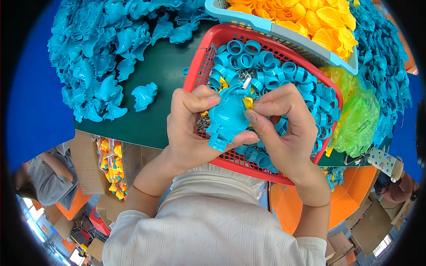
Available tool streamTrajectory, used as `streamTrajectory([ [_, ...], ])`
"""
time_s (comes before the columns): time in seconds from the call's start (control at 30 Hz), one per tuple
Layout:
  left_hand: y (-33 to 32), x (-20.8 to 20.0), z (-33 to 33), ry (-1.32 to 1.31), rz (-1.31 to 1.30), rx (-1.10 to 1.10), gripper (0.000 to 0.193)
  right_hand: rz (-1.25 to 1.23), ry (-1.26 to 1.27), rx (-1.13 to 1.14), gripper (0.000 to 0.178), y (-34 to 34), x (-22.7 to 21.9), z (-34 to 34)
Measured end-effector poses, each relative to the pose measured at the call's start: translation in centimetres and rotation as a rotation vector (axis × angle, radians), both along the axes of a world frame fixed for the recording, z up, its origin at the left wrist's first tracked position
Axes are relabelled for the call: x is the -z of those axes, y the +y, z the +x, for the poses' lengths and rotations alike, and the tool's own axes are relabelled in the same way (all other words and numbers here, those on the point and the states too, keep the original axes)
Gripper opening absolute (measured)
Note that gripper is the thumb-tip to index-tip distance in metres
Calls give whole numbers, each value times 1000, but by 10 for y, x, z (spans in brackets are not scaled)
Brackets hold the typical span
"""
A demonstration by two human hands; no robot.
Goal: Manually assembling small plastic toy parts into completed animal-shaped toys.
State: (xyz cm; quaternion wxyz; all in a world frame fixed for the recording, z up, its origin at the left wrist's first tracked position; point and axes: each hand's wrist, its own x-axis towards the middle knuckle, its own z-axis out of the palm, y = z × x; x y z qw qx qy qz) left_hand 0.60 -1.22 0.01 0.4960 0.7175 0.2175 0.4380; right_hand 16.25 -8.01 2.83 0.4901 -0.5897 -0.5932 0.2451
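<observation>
a dark green worktop (166,71) shows bare in the stretch between the things it carries. on its left side lies a large loose heap of blue parts (95,57), and one lone blue part (144,95) lies apart from that heap. further right stands a red basket (198,62), its near side covering some of the worktop's front edge. just beyond it is a light blue and grey basket (239,18). a yellow-green plastic bag (358,116) lies right of the red basket, beside a second blue heap (381,62).
</observation>
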Motion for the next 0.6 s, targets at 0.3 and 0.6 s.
streamTrajectory([
  [0.3, 1, -2, -1, -8, 75, 6, 69, 14, 9, -5, 16, 0, 1, -1],
  [0.6, 4, -2, -5, -41, 45, 66, 67, -131, 379, -87, 15, 5, 3, 5],
])
